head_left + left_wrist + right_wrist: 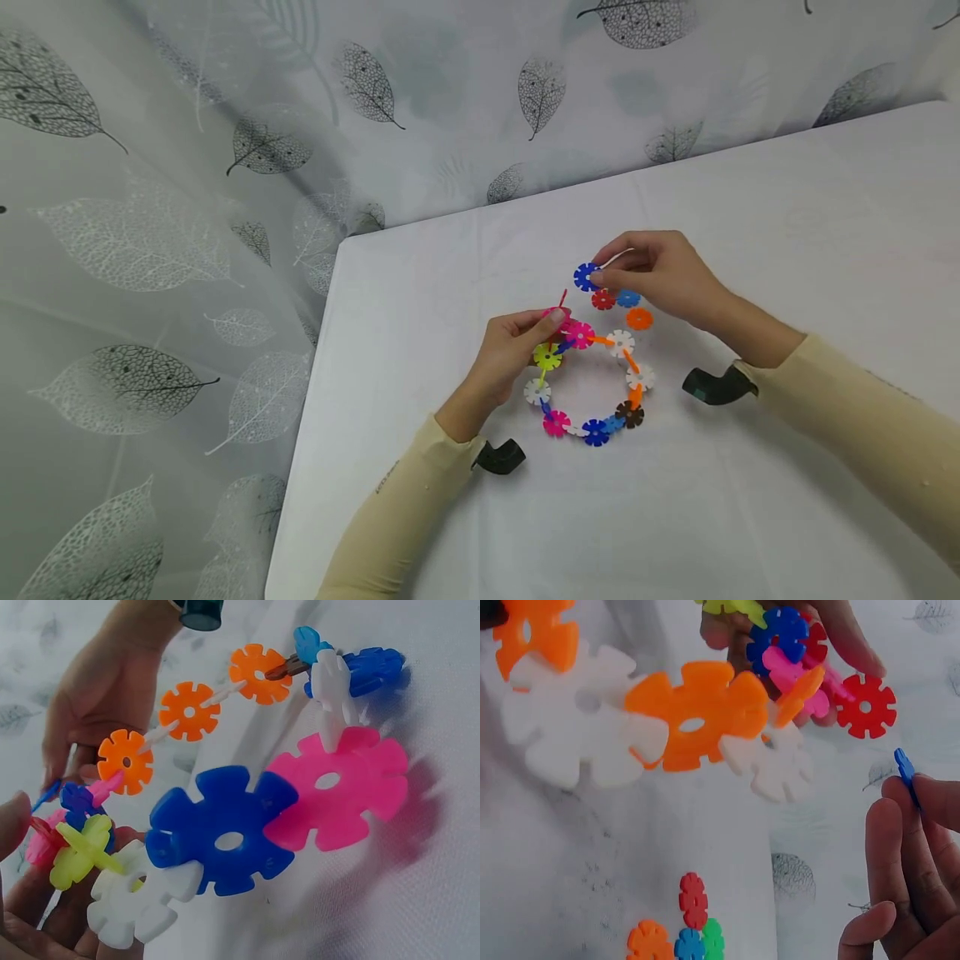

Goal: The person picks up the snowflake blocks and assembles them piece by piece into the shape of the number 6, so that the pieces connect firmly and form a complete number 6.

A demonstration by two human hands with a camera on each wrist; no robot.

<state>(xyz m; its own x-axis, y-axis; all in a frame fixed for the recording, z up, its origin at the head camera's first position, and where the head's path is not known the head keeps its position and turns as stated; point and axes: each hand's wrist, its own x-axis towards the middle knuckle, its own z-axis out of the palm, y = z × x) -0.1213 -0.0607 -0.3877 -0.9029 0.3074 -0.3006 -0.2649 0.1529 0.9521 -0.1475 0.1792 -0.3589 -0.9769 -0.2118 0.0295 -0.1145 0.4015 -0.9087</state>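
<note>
A closed ring of interlocking snowflake discs point(596, 432) in pink, white, orange, blue, brown and yellow hangs from my left hand point(501, 354). The left thumb and fingers pinch it at a pink disc point(581, 336). A red disc point(865, 707) sticks out past those fingertips, edge-on in the head view. Between the thumb and forefinger of my right hand point(660, 271) is a dark blue disc point(587, 277), seen as a thin edge point(906, 774) in the right wrist view. A small gap separates the blue disc from the red one.
Loose discs lie on the white table point(420, 333) below the right hand: a red one point(603, 299), a light blue one point(628, 298), an orange one point(640, 318) and a green one point(715, 941). Leaf-patterned curtains point(450, 100) hang behind and left of the table.
</note>
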